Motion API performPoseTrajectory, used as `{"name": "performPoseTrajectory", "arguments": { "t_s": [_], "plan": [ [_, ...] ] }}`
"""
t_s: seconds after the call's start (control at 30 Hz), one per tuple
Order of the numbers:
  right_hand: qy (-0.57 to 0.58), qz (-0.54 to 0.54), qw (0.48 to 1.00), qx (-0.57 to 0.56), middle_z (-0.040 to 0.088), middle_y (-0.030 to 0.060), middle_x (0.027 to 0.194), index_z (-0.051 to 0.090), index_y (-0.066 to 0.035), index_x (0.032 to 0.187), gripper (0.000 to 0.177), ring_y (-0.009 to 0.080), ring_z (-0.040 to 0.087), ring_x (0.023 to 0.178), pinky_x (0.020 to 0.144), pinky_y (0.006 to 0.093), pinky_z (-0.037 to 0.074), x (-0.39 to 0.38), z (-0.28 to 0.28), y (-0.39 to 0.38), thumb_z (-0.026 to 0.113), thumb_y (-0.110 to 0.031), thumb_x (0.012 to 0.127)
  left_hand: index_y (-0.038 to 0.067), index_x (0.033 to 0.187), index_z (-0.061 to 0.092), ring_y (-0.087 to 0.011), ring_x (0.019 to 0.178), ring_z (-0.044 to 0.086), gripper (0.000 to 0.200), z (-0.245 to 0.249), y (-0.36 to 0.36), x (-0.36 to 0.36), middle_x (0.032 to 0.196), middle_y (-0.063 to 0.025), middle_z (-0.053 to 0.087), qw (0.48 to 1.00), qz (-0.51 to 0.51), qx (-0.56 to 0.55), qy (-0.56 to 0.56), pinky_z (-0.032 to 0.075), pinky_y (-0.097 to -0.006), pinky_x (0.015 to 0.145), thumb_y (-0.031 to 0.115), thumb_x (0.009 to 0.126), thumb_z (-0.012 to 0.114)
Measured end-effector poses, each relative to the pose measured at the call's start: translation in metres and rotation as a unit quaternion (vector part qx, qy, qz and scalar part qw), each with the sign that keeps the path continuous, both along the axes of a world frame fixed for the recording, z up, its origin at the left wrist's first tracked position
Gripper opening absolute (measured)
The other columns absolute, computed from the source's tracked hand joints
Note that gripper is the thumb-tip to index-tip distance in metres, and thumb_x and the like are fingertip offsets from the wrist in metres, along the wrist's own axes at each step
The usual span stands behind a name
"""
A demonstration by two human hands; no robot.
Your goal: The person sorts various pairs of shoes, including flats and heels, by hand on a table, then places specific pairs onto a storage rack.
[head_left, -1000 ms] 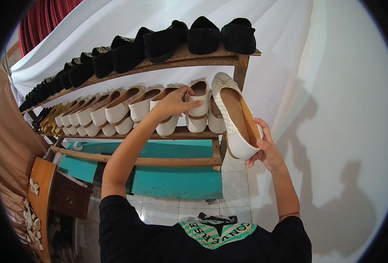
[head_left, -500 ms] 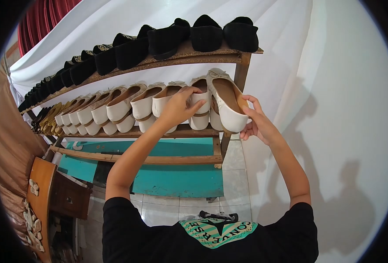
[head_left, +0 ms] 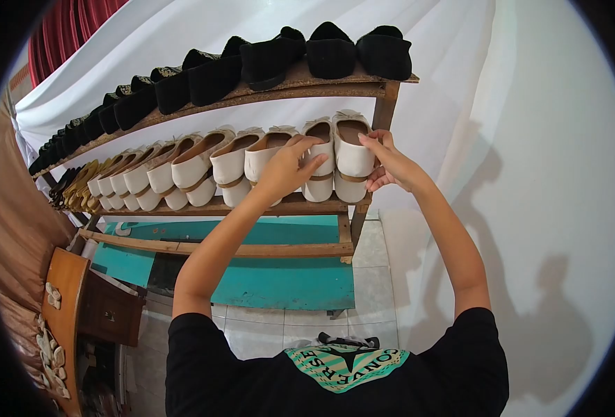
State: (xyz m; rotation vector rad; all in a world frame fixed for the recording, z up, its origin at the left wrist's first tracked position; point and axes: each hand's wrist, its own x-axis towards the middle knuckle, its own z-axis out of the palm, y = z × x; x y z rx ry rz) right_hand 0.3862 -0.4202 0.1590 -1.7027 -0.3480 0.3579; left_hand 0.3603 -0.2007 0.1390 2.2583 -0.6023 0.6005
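Observation:
On the lower shelf stands a row of white ballet flats, each stacked on another white shoe with a brown band showing between. My right hand (head_left: pixel 394 167) grips the ballet flat at the right end (head_left: pixel 354 158), thumb at its heel rim and fingers along its outer side. This flat now sits on top of the white shoe beneath it (head_left: pixel 350 187). My left hand (head_left: pixel 290 167) is closed around the left side of the neighbouring ballet flat (head_left: pixel 321 154), fingertips at its opening and thumb on the outer heel. Part of another flat (head_left: pixel 262 153) is hidden behind my left hand.
Black shoes (head_left: pixel 332 55) line the upper shelf (head_left: pixel 353 90) of the wooden rack. Yellowish shoes (head_left: pixel 82 189) stand at the lower shelf's far left. Beneath is a turquoise panel (head_left: pixel 280 285). White cloth hangs behind; a white wall (head_left: pixel 530 174) bounds the right side.
The rightmost ballet flat was tilted and held out toward me; now it stands upright in line with the row. My right hand moved left and slightly up with it. My left hand barely moved.

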Motion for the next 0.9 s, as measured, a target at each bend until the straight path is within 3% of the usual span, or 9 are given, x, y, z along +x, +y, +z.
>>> {"name": "performPoseTrajectory", "arguments": {
  "t_s": [0.27,0.7,0.77,0.9],
  "plan": [
    [-0.056,-0.012,0.99,-0.131,0.049,0.0115,0.066,0.015,-0.001,0.121,0.077,0.0131,0.052,0.043,0.039,0.0216,0.047,0.013,0.002,0.002,0.038,-0.062,0.079,0.006,0.106,0.055,-0.0234,0.067,0.055,0.034,0.0,-0.002,-0.002,0.102,-0.0106,0.055,1.0,0.011,0.003,0.01,0.045,-0.0311,0.062,0.03,0.082,0.058],
    [-0.068,-0.033,0.986,-0.148,0.048,0.0092,0.063,0.02,0.002,0.118,0.086,0.0112,0.051,0.042,0.039,0.0196,0.044,0.016,-0.008,0.009,0.032,-0.071,0.075,0.004,0.105,0.055,-0.0212,0.064,0.053,0.034,0.001,-0.002,-0.005,0.097,-0.0112,0.054,1.0,0.018,-0.012,-0.002,0.044,-0.0304,0.06,0.027,0.081,0.059],
    [-0.079,-0.02,0.99,-0.111,0.05,0.0145,0.062,0.016,0.011,0.116,0.093,0.0138,0.052,0.04,0.033,0.0224,0.044,0.018,-0.011,0.007,0.037,-0.07,0.075,0.004,0.105,0.055,-0.0206,0.063,0.053,0.033,0.001,-0.002,-0.006,0.095,-0.0111,0.054,1.0,0.013,-0.016,-0.014,0.044,-0.0301,0.06,0.026,0.081,0.059],
    [-0.074,-0.018,0.989,-0.125,0.05,0.0152,0.066,0.016,0.009,0.118,0.093,0.0133,0.051,0.042,0.034,0.0213,0.044,0.018,-0.011,0.006,0.035,-0.071,0.074,0.004,0.105,0.055,-0.02,0.062,0.053,0.033,0.001,-0.003,-0.008,0.098,-0.0118,0.053,1.0,0.019,-0.007,-0.016,0.044,-0.0292,0.058,0.026,0.08,0.06]
  ]
}}
